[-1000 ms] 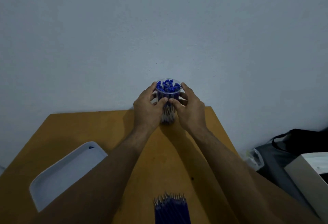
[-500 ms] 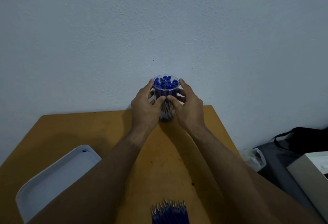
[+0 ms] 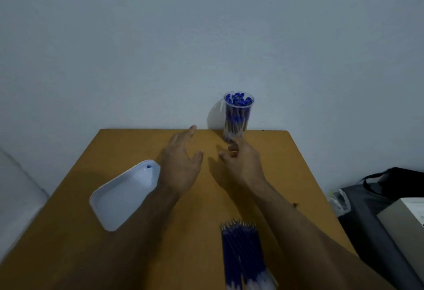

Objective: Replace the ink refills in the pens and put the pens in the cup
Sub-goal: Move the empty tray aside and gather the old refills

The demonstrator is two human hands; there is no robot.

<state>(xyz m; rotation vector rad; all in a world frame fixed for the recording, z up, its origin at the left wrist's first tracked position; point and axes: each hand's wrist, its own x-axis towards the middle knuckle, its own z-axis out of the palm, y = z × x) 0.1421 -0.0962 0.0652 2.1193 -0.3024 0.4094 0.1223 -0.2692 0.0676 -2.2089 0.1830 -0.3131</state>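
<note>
Clear cup (image 3: 237, 117) packed with blue-capped pens (image 3: 238, 100), upright at the far edge of the wooden worktop (image 3: 286, 163), against the wall. Left hand (image 3: 181, 165) above the worktop's middle, fingers straight and spread, holding nothing. Right hand (image 3: 243, 163) just in front of the cup's base, fingers loosely curled, empty, apart from the cup. White tray (image 3: 124, 195) toward the left edge, a small blue item in its far corner. Bundle of blue ink refills (image 3: 243, 253) at the near edge, tips pointing away.

Two bare forearms, no sleeves, left hand (image 3: 181, 165), right hand (image 3: 243, 163)
</note>
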